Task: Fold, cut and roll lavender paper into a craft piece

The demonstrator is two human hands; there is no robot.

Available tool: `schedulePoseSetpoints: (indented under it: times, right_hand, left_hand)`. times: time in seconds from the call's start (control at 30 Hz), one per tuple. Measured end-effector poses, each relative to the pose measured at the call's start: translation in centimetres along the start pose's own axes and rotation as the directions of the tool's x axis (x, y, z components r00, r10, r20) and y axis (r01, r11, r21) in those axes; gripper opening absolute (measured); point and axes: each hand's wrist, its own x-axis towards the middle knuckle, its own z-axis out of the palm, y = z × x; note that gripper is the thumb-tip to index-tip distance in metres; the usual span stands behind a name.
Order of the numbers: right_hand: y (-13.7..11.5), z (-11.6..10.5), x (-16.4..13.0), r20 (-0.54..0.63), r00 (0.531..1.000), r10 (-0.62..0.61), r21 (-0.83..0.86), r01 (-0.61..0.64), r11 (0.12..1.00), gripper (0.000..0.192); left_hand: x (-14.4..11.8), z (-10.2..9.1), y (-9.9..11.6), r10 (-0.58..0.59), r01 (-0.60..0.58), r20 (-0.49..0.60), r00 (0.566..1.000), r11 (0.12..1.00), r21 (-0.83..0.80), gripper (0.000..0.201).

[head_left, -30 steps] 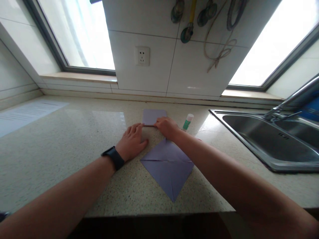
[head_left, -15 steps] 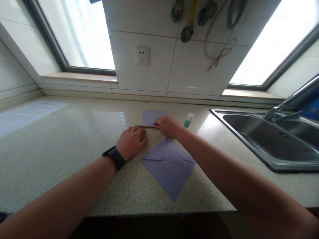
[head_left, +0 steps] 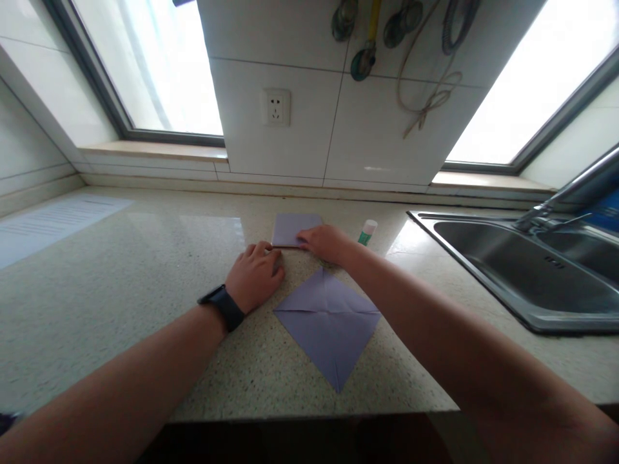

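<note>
A stack of square purple paper (head_left: 291,227) lies flat on the counter towards the wall. My right hand (head_left: 325,243) has its fingers drawn together on the stack's front right edge. My left hand (head_left: 256,276), with a dark watch on its wrist, rests palm down on the counter, fingers spread, its tips by the stack's front left corner. Closer to me lies a purple sheet (head_left: 326,325), turned as a diamond, with creases crossing at its middle. Behind my right wrist stands a glue stick (head_left: 368,232) with a white cap and green label, its lower part hidden.
To the right, a steel sink (head_left: 503,264) with a chrome faucet (head_left: 536,218) is set into the speckled counter (head_left: 145,270). A printed white sheet (head_left: 58,222) lies at the far left. A power socket (head_left: 276,107) and valves with loose cord are on the tiled wall.
My right fingers have shifted slightly left along the stack's front edge. My left hand, the creased sheet and the glue stick stay nearly as they were.
</note>
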Motion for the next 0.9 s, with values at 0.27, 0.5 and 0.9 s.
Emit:
schedulePoseSetpoints:
  times: [0.27, 0.5, 0.9]
  right_hand:
    - [0.5, -0.6, 0.2, -0.064, 0.995, -0.081, -0.067, 0.077, 0.995, 0.04]
    - [-0.3, -1.1, 0.5, -0.051, 0.989, -0.136, -0.159, 0.127, 0.979, 0.021]
    - [-1.0, -3.1, -1.6, -0.302, 0.952, -0.058, -0.128, 0.02, 0.992, 0.02]
  left_hand:
    - [0.0, 0.1, -0.2, -0.036, 0.036, -0.027, 0.999, 0.999, -0.011, 0.04]
    - [-0.1, 0.1, -0.3, -0.037, 0.033, -0.049, 0.998, 0.996, -0.084, 0.039]
    - [2.0, -0.9, -0.8, -0.583, 0.222, 0.218, 0.782, -0.066, -0.973, 0.04]
